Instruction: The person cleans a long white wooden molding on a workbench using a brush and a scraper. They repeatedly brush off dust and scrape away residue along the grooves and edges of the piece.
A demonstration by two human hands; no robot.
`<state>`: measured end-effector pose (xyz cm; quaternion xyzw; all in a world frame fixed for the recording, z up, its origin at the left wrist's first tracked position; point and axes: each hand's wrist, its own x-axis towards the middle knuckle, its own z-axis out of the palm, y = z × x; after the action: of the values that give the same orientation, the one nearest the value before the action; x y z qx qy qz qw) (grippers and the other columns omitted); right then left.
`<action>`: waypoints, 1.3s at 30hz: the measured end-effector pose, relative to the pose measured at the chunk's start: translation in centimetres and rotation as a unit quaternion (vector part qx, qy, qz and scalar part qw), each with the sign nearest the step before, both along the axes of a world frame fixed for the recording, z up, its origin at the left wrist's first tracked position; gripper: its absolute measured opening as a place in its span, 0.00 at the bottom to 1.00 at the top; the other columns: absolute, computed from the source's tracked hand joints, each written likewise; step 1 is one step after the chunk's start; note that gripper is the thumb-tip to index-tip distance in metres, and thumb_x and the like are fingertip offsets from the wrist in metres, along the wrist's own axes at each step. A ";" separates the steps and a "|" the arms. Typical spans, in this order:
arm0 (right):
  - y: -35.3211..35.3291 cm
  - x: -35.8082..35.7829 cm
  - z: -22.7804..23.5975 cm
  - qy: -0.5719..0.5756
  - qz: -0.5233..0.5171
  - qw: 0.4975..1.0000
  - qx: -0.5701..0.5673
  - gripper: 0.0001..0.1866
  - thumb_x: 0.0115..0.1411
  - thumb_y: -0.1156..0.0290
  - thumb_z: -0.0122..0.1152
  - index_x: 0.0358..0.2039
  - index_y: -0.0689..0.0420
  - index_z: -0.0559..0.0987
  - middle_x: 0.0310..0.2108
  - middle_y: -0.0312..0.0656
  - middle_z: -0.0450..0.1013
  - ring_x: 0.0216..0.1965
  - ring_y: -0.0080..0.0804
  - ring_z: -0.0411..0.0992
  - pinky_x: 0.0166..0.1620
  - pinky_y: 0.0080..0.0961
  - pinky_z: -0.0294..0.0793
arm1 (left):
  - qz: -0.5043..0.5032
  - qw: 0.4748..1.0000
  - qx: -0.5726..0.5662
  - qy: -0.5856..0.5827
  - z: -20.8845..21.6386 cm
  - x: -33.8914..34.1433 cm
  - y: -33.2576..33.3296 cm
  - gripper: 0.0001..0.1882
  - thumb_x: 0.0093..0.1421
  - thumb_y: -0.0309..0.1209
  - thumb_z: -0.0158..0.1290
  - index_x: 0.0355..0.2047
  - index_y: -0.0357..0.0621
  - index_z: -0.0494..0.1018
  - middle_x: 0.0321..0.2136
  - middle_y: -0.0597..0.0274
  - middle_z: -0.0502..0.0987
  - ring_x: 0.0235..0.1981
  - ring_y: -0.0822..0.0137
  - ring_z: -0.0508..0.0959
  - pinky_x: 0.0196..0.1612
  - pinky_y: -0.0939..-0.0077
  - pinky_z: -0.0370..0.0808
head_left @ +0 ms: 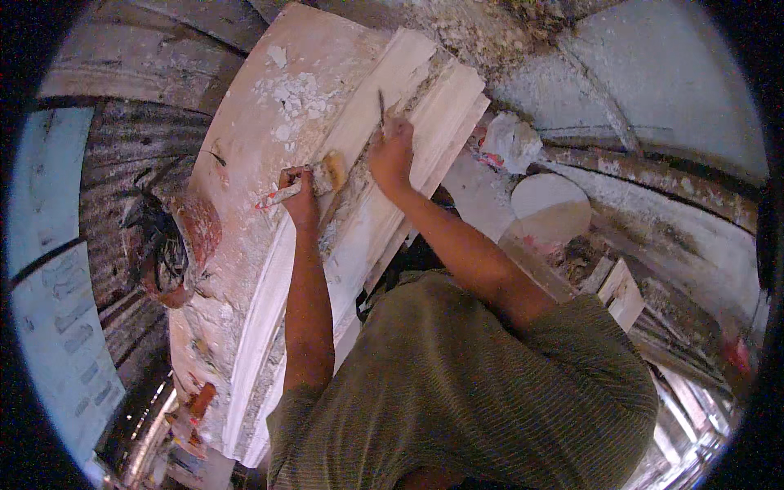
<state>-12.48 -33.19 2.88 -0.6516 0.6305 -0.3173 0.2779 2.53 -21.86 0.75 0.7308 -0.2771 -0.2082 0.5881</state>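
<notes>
Across the left of the pale tabletop (pixel 237 139), white flakes (pixel 298 100) lay loose, apart from your fingers. Your left hand (pixel 300 186) was wrapped around a wide brush (pixel 333 170), its handle jutting left, seemingly so the bristles faced the crumb-filled groove of the long pale moulding (pixel 449 98). That moulding lay along the tabletop's near side, probably to keep it within easy reach. Over the groove, your right hand (pixel 394 151) gripped a slim dark tool (pixel 380 106), likely for fine control. Further right, a round pale disc (pixel 551 204) sat well apart.
</notes>
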 end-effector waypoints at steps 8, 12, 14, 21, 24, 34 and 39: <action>4.1 0.3 1.6 -0.058 -0.060 0.996 0.030 0.19 0.58 0.74 0.57 0.51 0.62 0.73 0.47 0.55 0.66 0.49 0.54 0.69 0.50 0.43 0.71 | 0.008 1.000 0.017 0.009 0.2 -0.5 0.1 0.08 0.58 0.29 0.56 0.26 0.42 0.70 0.27 0.66 0.70 0.32 0.71 0.68 0.41 0.75 0.67; 2.3 1.6 1.9 -0.034 -0.089 0.993 0.067 0.18 0.57 0.73 0.58 0.49 0.61 0.73 0.47 0.56 0.66 0.47 0.55 0.69 0.50 0.44 0.71 | -0.011 1.000 -0.002 0.002 0.6 -0.4 -0.5 0.08 0.58 0.29 0.56 0.26 0.42 0.70 0.27 0.65 0.70 0.31 0.71 0.68 0.40 0.74 0.67; 4.0 1.6 2.5 -0.014 -0.099 0.989 0.110 0.18 0.57 0.73 0.58 0.49 0.61 0.74 0.46 0.56 0.66 0.47 0.55 0.69 0.50 0.44 0.71 | -0.014 1.000 -0.006 0.025 0.2 -0.4 0.0 0.08 0.59 0.29 0.56 0.26 0.41 0.70 0.27 0.65 0.70 0.31 0.71 0.68 0.40 0.74 0.67; 0.2 1.7 -0.9 0.030 -0.121 0.992 0.026 0.17 0.58 0.70 0.56 0.46 0.64 0.74 0.41 0.58 0.69 0.45 0.57 0.70 0.49 0.47 0.70 | -0.039 0.999 -0.010 0.012 -0.3 -0.3 0.6 0.08 0.59 0.29 0.56 0.27 0.39 0.70 0.28 0.63 0.72 0.32 0.68 0.70 0.41 0.72 0.68; 2.3 3.0 -0.9 0.036 -0.119 0.992 -0.019 0.19 0.53 0.70 0.60 0.46 0.63 0.77 0.43 0.58 0.70 0.46 0.55 0.70 0.49 0.44 0.71 | -0.027 0.999 0.019 0.004 0.5 0.0 0.1 0.09 0.59 0.31 0.57 0.27 0.38 0.70 0.28 0.62 0.72 0.32 0.68 0.70 0.42 0.71 0.68; -3.8 2.0 -2.6 0.045 -0.154 0.987 0.001 0.20 0.52 0.65 0.62 0.44 0.60 0.78 0.40 0.56 0.70 0.47 0.55 0.71 0.52 0.42 0.70 | -0.020 1.000 0.020 -0.006 0.1 0.1 -0.1 0.08 0.59 0.30 0.56 0.26 0.39 0.71 0.27 0.63 0.73 0.32 0.68 0.71 0.42 0.71 0.68; -7.1 1.0 0.4 0.081 -0.130 0.984 0.095 0.21 0.52 0.65 0.63 0.45 0.59 0.79 0.40 0.55 0.71 0.47 0.52 0.71 0.52 0.41 0.71 | -0.032 0.998 0.004 0.058 -0.3 0.3 0.1 0.08 0.59 0.30 0.56 0.27 0.40 0.71 0.26 0.63 0.73 0.31 0.67 0.71 0.42 0.72 0.68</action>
<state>-11.52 -40.26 3.24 -0.5587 0.7572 -0.2358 0.2428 2.86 -21.76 0.41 0.7105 -0.2651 -0.2695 0.5935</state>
